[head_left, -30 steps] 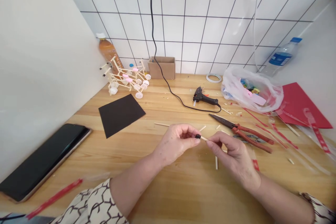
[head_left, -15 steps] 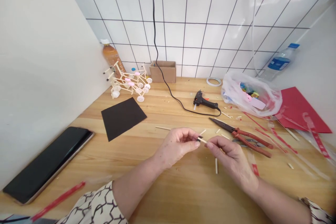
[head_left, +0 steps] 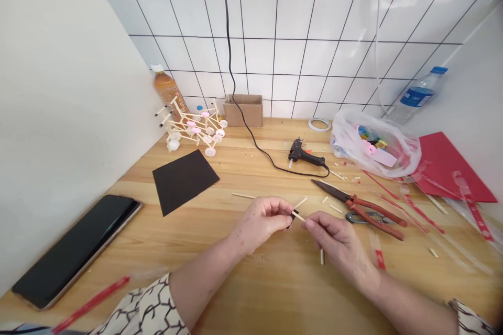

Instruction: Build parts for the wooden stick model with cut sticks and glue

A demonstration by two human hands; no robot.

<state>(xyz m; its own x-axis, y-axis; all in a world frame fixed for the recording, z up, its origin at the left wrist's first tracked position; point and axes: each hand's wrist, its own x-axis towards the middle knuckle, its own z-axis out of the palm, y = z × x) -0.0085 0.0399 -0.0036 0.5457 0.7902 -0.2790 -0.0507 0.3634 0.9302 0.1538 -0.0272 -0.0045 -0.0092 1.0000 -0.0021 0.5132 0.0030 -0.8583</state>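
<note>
Between the fingertips of my left hand is a small black piece, perhaps paper or foam; fingers hide part of it. My right hand pinches the near end of a short pale wooden stick, whose far end lies against the black piece. Other short sticks lie on the table around my hands, among them one stick partly under my right hand and another stick just beyond the fingertips. Red-handled long-nose pliers rest to the right, over a second tool with grey handles.
A black hot glue gun with its cord lies ahead. Left of it are a black sheet, a wheeled stick model and a phone. A plastic bag, white tape roll and red sheet are at right.
Both hands have shifted slightly left and down in view, with the stick and black piece between them. More of the black piece shows beside my left fingertips. The camera view has tilted slightly.
</note>
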